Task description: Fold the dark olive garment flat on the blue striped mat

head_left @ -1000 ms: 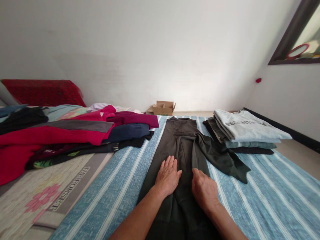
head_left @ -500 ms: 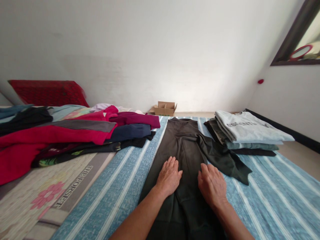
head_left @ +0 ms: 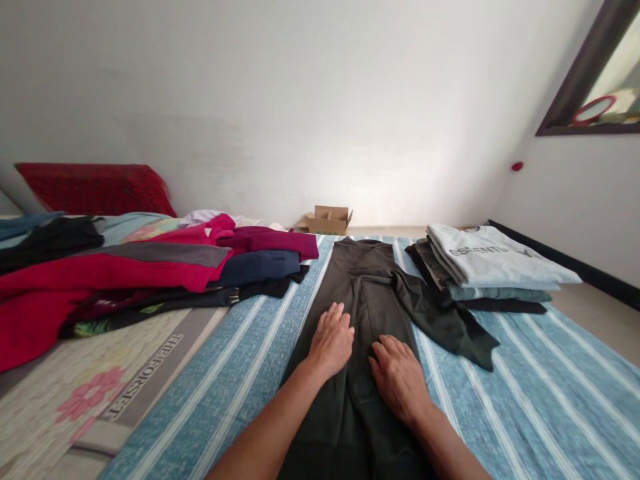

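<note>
A dark grey-green long-sleeved top [head_left: 360, 287] lies lengthwise on a blue striped sheet [head_left: 240, 373], its collar toward the wall. One sleeve sticks out to the right; the left side looks folded in over the body. Flat on the left part of the cloth rests my left hand [head_left: 333, 339], fingers stretched forward. My right hand [head_left: 399, 373] lies on the cloth a little nearer to me and to the right, with its fingers extended and slightly bent. Neither hand grips the fabric. My forearms partly cover the near end of the garment.
To the right stands a stack of folded clothes with a pale grey printed shirt [head_left: 495, 257] on top. Loose garments, among them a red one [head_left: 165, 263], are heaped at the left on a patterned mat [head_left: 125, 367]. A cardboard box [head_left: 329, 220] sits by the wall.
My right hand has shifted left across the cloth, away from its right edge. My left hand has moved slightly forward and left. The camera view has turned a little.
</note>
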A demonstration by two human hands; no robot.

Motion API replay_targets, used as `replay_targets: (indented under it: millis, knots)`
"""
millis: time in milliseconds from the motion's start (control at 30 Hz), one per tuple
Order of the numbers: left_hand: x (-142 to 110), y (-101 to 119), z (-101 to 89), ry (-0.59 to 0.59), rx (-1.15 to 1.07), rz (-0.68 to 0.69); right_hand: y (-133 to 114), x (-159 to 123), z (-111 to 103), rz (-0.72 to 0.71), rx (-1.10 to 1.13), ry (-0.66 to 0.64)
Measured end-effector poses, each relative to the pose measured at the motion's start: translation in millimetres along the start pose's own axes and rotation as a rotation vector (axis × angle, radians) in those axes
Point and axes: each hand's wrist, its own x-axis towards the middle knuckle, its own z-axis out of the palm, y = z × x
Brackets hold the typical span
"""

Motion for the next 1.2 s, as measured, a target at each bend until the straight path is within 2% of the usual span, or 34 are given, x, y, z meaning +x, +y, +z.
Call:
replay_targets:
  millis: [100,200,267,333,533,633,700,767,867,933,1067,1200]
  knots:
    - [21,-6,-3.0,-0.003,0.056,-0.063,0,1,-1,-0.007,0.001,0.002]
    - [38,-11,6.1,-0.134,0.057,-0.11,-2,1,-1,0.002,0.007,0.007]
    - [42,-14,14.3,-0.198,0.053,-0.121,-3,2,-1,0.006,0.014,0.016]
    - [41,-15,20.2,-0.208,0.059,-0.117,-5,2,-1,0.004,0.021,0.026]
    - [40,-19,17.1,-0.172,0.038,-0.082,2,6,-1,-0.003,0.089,0.109]
    - [51,-22,11.4,-0.085,0.018,-0.04,26,9,-9,0.062,0.095,0.212]
    - [65,-23,9.0,0.0,-0.005,-0.022,48,10,-15,0.169,0.037,0.292]
    - [82,-21,8.4,0.067,-0.041,-0.02,72,8,-21,0.295,-0.046,0.319]
    - [107,-15,11.1,0.11,-0.076,-0.049,99,3,-23,0.431,-0.15,0.247]
    - [122,-9,14.5,0.134,-0.074,-0.085,108,0,-22,0.477,-0.189,0.184]
    - [144,-2,21.0,0.16,-0.056,-0.135,112,-1,-15,0.503,-0.214,0.09]
    - [154,-4,25.6,0.135,-0.052,-0.11,110,0,-12,0.529,-0.229,0.047]
